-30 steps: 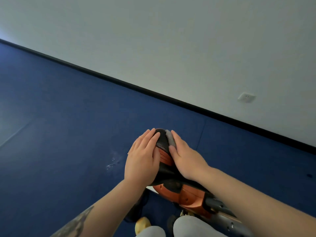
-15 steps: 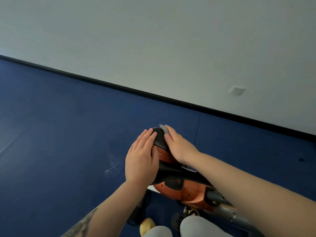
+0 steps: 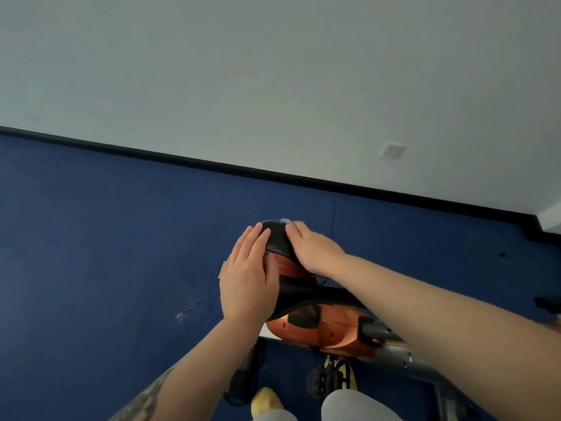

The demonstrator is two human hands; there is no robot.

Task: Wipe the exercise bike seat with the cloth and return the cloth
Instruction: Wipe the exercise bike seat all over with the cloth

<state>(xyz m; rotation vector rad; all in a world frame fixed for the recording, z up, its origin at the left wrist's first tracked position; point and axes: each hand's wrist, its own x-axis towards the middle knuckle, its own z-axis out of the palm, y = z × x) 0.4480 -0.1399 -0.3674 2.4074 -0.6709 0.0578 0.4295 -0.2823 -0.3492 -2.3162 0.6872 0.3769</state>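
Note:
The exercise bike seat (image 3: pixel 277 241) is black with an orange stripe and points away from me, near the middle of the view. My left hand (image 3: pixel 249 275) lies flat on the seat's left side, fingers together. My right hand (image 3: pixel 314 250) presses down on the seat's right side near the tip. Under its fingers is a grey cloth (image 3: pixel 285 220), of which only a small pale edge shows past the fingertips. Most of the cloth is hidden by the hand.
Below the seat are the bike's orange body (image 3: pixel 321 329), grey frame tube (image 3: pixel 394 354) and a pedal (image 3: pixel 326 381). Blue floor mats (image 3: pixel 106 253) spread to the left. A white wall with a socket (image 3: pixel 392 151) and black skirting stands behind. My knees and yellow shoes show at the bottom.
My right hand with the cloth has slid forward along the seat towards its tip. The left hand stays on the seat. The camera has tilted up and turned a little.

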